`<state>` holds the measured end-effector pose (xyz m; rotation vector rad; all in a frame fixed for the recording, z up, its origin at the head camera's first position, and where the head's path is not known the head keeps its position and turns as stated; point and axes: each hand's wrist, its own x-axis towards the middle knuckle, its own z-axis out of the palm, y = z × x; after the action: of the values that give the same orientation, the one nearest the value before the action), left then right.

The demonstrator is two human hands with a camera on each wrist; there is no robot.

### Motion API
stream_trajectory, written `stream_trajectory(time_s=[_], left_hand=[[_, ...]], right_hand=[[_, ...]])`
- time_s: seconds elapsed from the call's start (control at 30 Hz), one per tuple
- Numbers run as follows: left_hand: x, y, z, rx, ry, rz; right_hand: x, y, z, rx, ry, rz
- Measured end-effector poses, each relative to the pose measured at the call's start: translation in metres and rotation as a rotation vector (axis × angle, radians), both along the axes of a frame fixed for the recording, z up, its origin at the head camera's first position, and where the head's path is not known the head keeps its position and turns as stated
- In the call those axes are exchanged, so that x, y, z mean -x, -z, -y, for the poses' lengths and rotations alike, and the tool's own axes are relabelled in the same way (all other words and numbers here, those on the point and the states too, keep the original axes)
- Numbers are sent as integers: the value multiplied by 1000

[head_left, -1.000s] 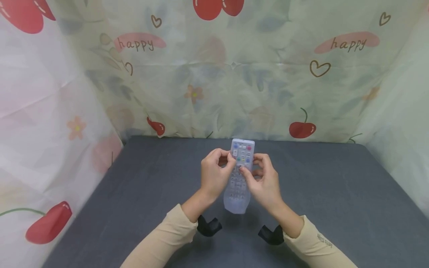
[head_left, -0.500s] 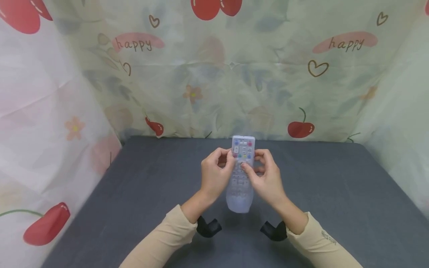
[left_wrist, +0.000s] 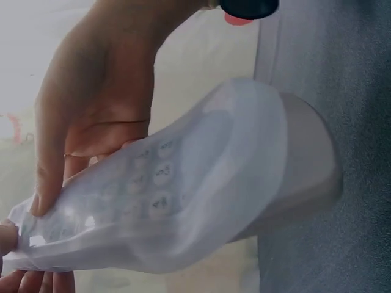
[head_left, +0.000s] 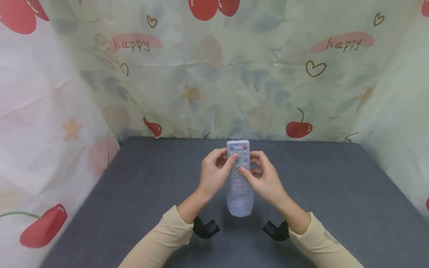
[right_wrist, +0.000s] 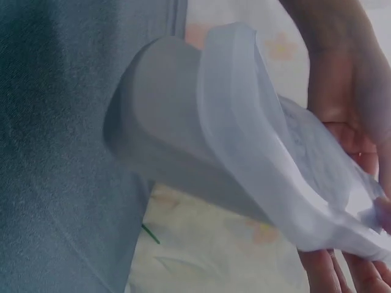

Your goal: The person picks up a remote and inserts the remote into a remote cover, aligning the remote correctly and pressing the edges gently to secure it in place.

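A remote control is inside a translucent soft cover, and its grey lower end sticks out past the cover's rim in both wrist views. It is held up over the table with its buttons facing me. My left hand pinches its upper left side, thumb on the face and fingers behind. From the other side, my right hand grips it a little lower, its thumb pressing on the buttons. The cover is loose around the bottom end in the right wrist view. The fingers behind the remote are partly hidden.
A dark grey cloth covers the table. Patterned curtains with cherries and hearts stand at the back and both sides. Black wrist mounts hang below my sleeves.
The remote rises slightly, then comes down again, and its lower end has swung a little to the right. My left thumb now lies further over the buttons. Both hands keep hold.
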<state>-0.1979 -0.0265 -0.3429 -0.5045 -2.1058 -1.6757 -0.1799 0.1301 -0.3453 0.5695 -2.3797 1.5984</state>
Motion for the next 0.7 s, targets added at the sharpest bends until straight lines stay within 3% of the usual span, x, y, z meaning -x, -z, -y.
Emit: stream_trajectory(time_s=[0.27, 0.53, 0.7], left_hand=[[0, -2, 3, -20, 15, 10], [-2, 0, 5, 19, 26, 21], [-4, 1, 6, 39, 70, 33]], right_hand=[[5, -4, -8, -36, -51, 57], [7, -17, -13, -29, 20, 2], [6, -16, -14, -3, 40, -33]])
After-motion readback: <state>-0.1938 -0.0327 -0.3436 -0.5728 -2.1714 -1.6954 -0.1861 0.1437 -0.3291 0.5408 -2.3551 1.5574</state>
